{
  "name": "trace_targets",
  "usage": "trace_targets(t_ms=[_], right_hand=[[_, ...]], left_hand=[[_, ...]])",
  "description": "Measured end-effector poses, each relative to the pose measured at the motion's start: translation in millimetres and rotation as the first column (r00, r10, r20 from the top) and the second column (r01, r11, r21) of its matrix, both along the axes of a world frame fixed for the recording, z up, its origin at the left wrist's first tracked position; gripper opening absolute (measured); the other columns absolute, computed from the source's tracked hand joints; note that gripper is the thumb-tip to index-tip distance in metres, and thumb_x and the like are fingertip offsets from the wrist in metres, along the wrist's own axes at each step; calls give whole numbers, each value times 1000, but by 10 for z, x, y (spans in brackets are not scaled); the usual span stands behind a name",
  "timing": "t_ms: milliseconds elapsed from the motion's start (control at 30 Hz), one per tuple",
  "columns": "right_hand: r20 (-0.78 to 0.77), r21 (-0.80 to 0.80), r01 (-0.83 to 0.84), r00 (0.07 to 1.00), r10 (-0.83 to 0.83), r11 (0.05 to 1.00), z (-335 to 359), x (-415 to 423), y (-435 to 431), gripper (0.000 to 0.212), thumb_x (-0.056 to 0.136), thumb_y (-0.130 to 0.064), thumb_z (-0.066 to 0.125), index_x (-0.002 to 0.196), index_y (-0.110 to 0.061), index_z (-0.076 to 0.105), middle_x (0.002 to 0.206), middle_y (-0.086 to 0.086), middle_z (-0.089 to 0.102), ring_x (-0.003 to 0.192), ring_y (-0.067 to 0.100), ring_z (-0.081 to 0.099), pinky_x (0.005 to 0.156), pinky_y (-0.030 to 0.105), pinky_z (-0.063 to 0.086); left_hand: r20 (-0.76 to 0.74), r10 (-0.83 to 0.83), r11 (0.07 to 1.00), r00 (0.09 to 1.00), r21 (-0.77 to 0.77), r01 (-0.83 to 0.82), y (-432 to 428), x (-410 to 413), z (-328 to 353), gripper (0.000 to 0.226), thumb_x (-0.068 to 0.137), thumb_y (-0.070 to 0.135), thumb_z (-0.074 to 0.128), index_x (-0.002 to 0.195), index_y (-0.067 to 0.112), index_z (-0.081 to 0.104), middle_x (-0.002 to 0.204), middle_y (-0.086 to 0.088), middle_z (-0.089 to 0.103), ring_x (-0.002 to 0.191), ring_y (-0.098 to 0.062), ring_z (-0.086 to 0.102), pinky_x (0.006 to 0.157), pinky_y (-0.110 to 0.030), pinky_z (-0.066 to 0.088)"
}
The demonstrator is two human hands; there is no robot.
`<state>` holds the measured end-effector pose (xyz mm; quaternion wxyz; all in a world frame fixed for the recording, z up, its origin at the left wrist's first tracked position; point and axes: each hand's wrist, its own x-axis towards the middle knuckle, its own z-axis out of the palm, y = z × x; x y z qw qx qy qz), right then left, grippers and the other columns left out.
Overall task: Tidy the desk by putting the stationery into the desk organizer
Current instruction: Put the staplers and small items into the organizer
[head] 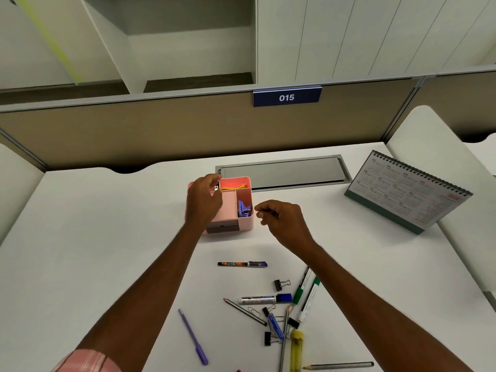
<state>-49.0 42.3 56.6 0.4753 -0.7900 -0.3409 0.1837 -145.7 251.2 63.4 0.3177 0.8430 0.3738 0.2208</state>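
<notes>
Over the pink desk organizer [245,221], at the back middle of the white desk [107,237], the left hand [204,202] pinches a small silvery item [216,188] that is too small to name. Just beside the organizer's right wall the right hand [284,224] hovers, fingers curled, thumb to forefinger; whether it holds anything I cannot tell. Nearer the person lies loose stationery: a purple pen [193,336], a blue-capped marker [264,299] and a black binder clip [279,285] among it.
</notes>
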Motion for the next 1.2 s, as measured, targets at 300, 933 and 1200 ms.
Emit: trace_targets(t_ms=[300, 933, 1200], right_hand=[[-26, -30, 7, 1000, -7, 1000, -133, -180, -313, 18, 96, -8, 69, 110, -15, 78, 91, -3, 78, 76, 5, 73, 75, 19, 59], [58, -627, -175, 961, 270, 759, -722, -1356, -1334, 53, 84, -48, 77, 128, -25, 59, 121, -4, 64, 111, 18, 61, 86, 28, 50], [248, -514, -31, 951, 183, 857, -809, -1443, -1376, 20, 95, -35, 68, 112, -26, 73, 109, -2, 73, 99, 17, 66, 81, 26, 51]], left_hand=[[186, -190, 912, 964, -330, 244, -1171, -384, -58, 24, 96, 13, 71, 117, 24, 74, 105, 14, 75, 96, 11, 67, 81, -9, 54], [-69, -278, 885, 958, -407, 227, -2175, -1363, -875, 35, 94, -1, 66, 117, 24, 73, 107, 12, 72, 99, 0, 68, 90, -19, 58], [-31, -242, 879, 970, -431, 205, -2277, -1466, -900, 28, 94, 10, 74, 116, 28, 76, 105, 22, 70, 104, 10, 65, 90, -10, 52]])
